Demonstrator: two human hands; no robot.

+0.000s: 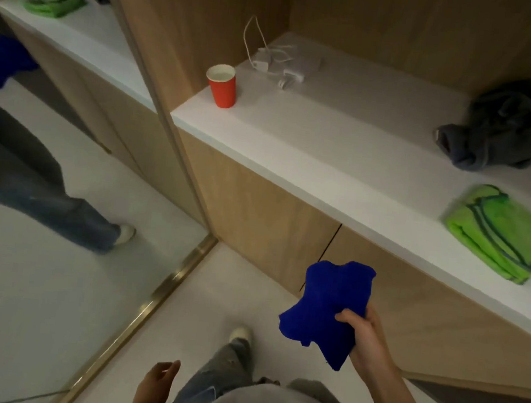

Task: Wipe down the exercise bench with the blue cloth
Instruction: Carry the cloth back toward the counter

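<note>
The blue cloth (326, 304) is bunched up and held in the air in front of the wooden cabinet, below the white counter. My right hand (364, 339) grips it from the right side, thumb on top of the fabric. My left hand (156, 383) hangs at the bottom of the view beside my leg, fingers loosely curled and holding nothing. No exercise bench is in view.
On the white counter (293, 159) stand a red paper cup (222, 85), a white charger with cable (284, 61), a crumpled grey garment (498, 130) and a folded green towel (506, 233). A floor-length mirror (55, 153) with a brass frame fills the left side.
</note>
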